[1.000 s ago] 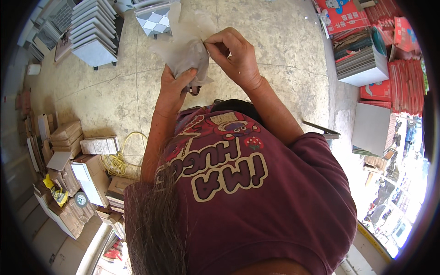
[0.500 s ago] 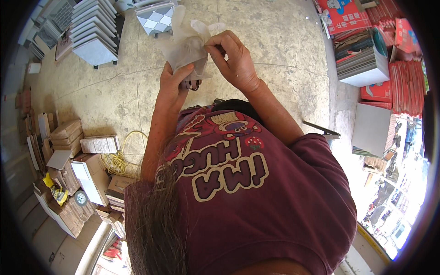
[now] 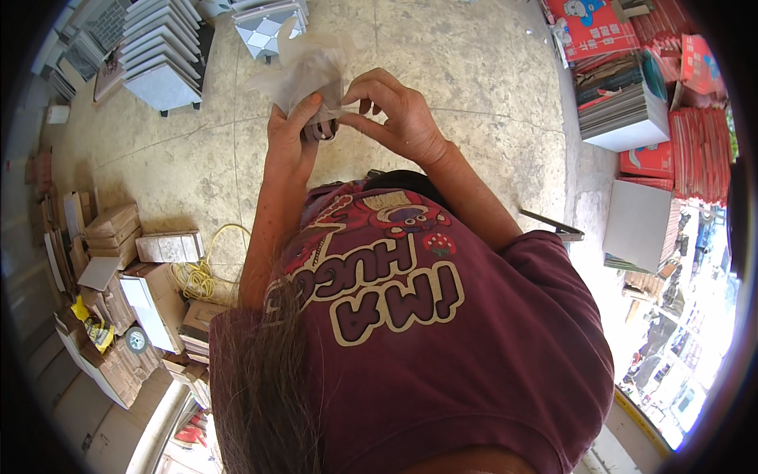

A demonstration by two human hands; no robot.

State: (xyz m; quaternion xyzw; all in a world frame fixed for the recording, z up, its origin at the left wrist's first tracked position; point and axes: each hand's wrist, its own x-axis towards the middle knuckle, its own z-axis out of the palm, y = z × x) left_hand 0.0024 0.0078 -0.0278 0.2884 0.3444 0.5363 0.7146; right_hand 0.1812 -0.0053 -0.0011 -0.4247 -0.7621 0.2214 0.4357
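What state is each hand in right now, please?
Left hand: closed, holding the thin translucent bag.
Right hand: partly curled at the bag's edge; whether it grips cannot be told.

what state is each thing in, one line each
left hand: closed on wrap
right hand: fingers bent, at wrap's edge
translucent wrap: crumpled, loose ends flaring
yellow cord: coiled, one loop loose
grey panels: racked in a row
red packages: packed close together

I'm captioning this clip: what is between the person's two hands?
In the head view, a thin translucent film and, at its lower edge, a small dark object lie between the left hand and the right hand.
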